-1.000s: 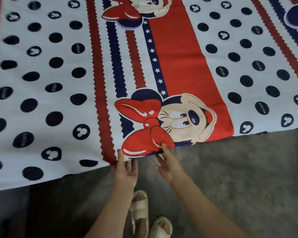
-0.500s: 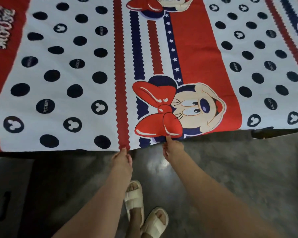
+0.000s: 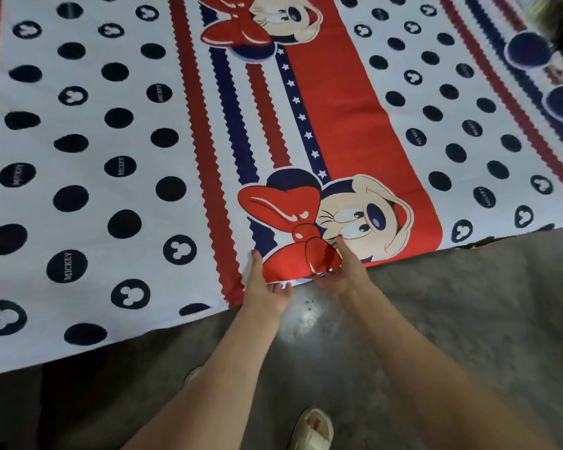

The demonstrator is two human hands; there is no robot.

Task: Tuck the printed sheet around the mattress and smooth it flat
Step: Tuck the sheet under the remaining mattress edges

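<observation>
**Inspector:** Sheet (image 3: 273,125) status at the near edge, please, starting with the hands.

**Assistant:** Both hands are at the near hem, close together, under the printed red bow (image 3: 293,235). The left hand (image 3: 267,287) has its thumb laid up on top of the cloth and its fingers curled beneath the hem, so it pinches the edge. The right hand (image 3: 345,271) has one finger extended up over the print and the other fingers bent under the lifted hem; it appears to hold the edge too, though the underside grip is partly hidden.

**Inspector:** And the cloth around them?

**Assistant:** Between the hands the hem is raised, showing a pale strip of underside. To left and right the sheet lies spread and fairly flat over the mattress, reaching far up the view. The mattress itself cannot be seen; it is fully covered.

**Inspector:** Beyond that?

**Assistant:** Grey floor (image 3: 436,319) runs along the near side, with a sandal (image 3: 312,428) at the bottom.

**Inspector:** Progress?

**Assistant:** In my judgement spreading is done and the top looks largely smooth. The near edge hangs untucked along its visible length, so tucking here is only beginning. The other sides are out of view; their state cannot be told.
</observation>
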